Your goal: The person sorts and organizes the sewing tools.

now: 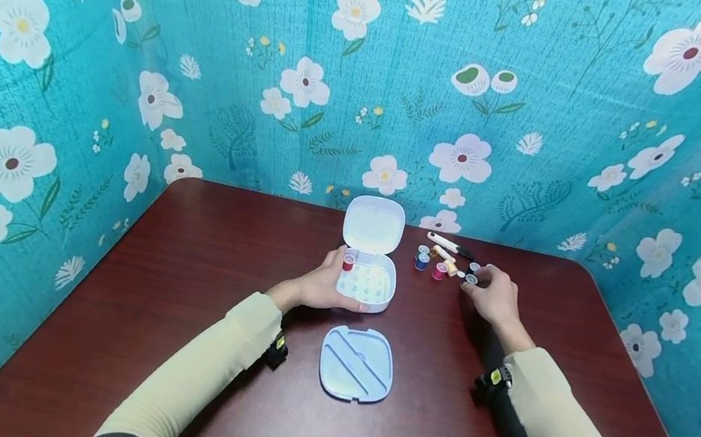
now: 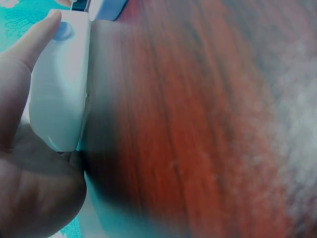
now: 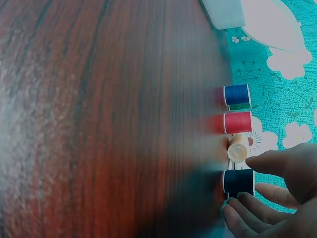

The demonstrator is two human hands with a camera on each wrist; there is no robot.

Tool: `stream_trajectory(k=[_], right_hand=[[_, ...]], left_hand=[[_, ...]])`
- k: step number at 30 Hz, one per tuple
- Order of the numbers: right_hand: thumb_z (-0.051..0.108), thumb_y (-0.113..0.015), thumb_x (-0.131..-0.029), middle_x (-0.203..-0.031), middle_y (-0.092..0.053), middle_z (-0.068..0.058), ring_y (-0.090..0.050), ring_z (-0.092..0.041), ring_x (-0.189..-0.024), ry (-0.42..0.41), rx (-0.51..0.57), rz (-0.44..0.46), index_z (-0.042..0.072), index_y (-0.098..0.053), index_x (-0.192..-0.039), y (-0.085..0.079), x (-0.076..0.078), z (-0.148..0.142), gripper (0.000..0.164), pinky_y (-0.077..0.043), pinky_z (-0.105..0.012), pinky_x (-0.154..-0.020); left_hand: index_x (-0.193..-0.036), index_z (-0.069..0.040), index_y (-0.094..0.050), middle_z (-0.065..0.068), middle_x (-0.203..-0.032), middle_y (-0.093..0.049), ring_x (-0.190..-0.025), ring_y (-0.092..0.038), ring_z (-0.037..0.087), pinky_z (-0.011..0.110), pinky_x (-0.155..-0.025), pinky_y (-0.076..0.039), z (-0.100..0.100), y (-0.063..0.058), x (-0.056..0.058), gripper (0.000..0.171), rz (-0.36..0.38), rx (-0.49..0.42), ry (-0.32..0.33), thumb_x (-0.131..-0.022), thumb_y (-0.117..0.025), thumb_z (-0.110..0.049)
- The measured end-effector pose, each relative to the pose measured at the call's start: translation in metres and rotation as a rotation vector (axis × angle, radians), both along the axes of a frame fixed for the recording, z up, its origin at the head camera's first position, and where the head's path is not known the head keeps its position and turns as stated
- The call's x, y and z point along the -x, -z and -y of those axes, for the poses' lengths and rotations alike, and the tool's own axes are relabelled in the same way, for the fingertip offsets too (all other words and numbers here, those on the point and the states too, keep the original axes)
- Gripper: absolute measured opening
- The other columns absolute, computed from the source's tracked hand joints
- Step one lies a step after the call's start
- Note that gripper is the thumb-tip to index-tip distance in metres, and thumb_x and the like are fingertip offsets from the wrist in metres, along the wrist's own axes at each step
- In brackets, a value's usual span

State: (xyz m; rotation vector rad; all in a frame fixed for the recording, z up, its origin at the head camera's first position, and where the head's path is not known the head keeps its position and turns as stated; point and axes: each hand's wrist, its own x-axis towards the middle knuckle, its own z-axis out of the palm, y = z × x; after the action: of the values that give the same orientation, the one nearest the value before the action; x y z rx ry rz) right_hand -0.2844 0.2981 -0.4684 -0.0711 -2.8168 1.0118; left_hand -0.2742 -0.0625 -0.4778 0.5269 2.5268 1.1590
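In the head view my left hand (image 1: 321,286) grips the white sewing box (image 1: 384,301), thumb along its front and fingers round its left side. In the left wrist view, the thumb lies on the front wall beside a round button. The box's lid (image 1: 374,223) stands up; a red thread spool (image 1: 348,263) is in its back left corner. My right hand (image 1: 497,297) is at a dark thread spool (image 3: 238,181). In the right wrist view the thumb is just apart from that spool while fingertips (image 3: 243,196) reach its other side. A second spool (image 1: 474,268) is beside the hand.
Left of the right hand lie a blue spool (image 1: 422,262), a pink spool (image 1: 439,271), a cream spool (image 1: 451,267) and a white-and-black tool (image 1: 450,245). A pale blue tray (image 1: 357,364) lies in front of the box. Floral cloth (image 1: 307,144) hangs behind the table.
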Motion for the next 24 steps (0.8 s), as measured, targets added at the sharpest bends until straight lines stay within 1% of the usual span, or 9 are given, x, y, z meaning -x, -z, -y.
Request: stream_trajectory(k=[7, 13, 17, 21, 24], right_hand=[[0.011, -0.072, -0.093, -0.118, -0.067, -0.029, -0.058, -0.042, -0.106, 0.023, 0.016, -0.026, -0.006, -0.065, -0.116, 0.0012, 0.0024, 0.0012, 0.029, -0.045, -0.055, -0.093], [0.008, -0.072, -0.092, -0.114, -0.069, -0.027, -0.06, -0.041, -0.105, 0.042, 0.037, -0.03, -0.006, -0.067, -0.112, 0.0004, 0.0018, 0.0024, 0.024, -0.044, -0.053, -0.092], [0.008, -0.071, -0.093, -0.112, -0.07, -0.026, -0.06, -0.041, -0.106, 0.045, 0.037, -0.03, -0.006, -0.069, -0.113, 0.0011, 0.0024, 0.0013, 0.024, -0.045, -0.052, -0.091], [0.01, -0.069, -0.095, -0.111, -0.07, -0.026, -0.057, -0.04, -0.106, 0.028, 0.037, -0.023, -0.005, -0.071, -0.113, 0.0017, 0.0035, 0.0015, 0.024, -0.044, -0.048, -0.087], [0.012, -0.068, -0.096, -0.111, -0.07, -0.025, -0.055, -0.037, -0.103, 0.008, 0.058, 0.003, -0.004, -0.072, -0.112, 0.0025, 0.0034, 0.0024, 0.023, -0.042, -0.041, -0.081]], left_hand=[[-0.163, -0.011, 0.0, 0.013, -0.16, -0.017, -0.138, -0.036, 0.028, 0.044, -0.113, -0.037, -0.0005, -0.0006, 0.0001, 0.136, -0.004, -0.013, -0.006, -0.071, -0.09, -0.053], [-0.163, -0.011, 0.002, 0.012, -0.16, -0.015, -0.139, -0.035, 0.027, 0.043, -0.113, -0.037, -0.0006, 0.0018, 0.0008, 0.136, -0.005, 0.003, -0.002, -0.072, -0.089, -0.055], [-0.163, -0.012, 0.003, 0.011, -0.161, -0.015, -0.138, -0.035, 0.027, 0.043, -0.113, -0.037, -0.0003, 0.0033, 0.0017, 0.136, -0.003, 0.0, -0.001, -0.072, -0.089, -0.055], [-0.163, -0.013, 0.003, 0.012, -0.161, -0.014, -0.138, -0.035, 0.027, 0.043, -0.113, -0.037, 0.0001, 0.0038, 0.0036, 0.136, 0.0, -0.006, 0.001, -0.072, -0.089, -0.054], [-0.163, -0.013, 0.003, 0.012, -0.16, -0.014, -0.138, -0.035, 0.027, 0.043, -0.113, -0.037, 0.0, 0.0035, 0.0043, 0.136, 0.002, -0.008, 0.006, -0.072, -0.089, -0.054]])
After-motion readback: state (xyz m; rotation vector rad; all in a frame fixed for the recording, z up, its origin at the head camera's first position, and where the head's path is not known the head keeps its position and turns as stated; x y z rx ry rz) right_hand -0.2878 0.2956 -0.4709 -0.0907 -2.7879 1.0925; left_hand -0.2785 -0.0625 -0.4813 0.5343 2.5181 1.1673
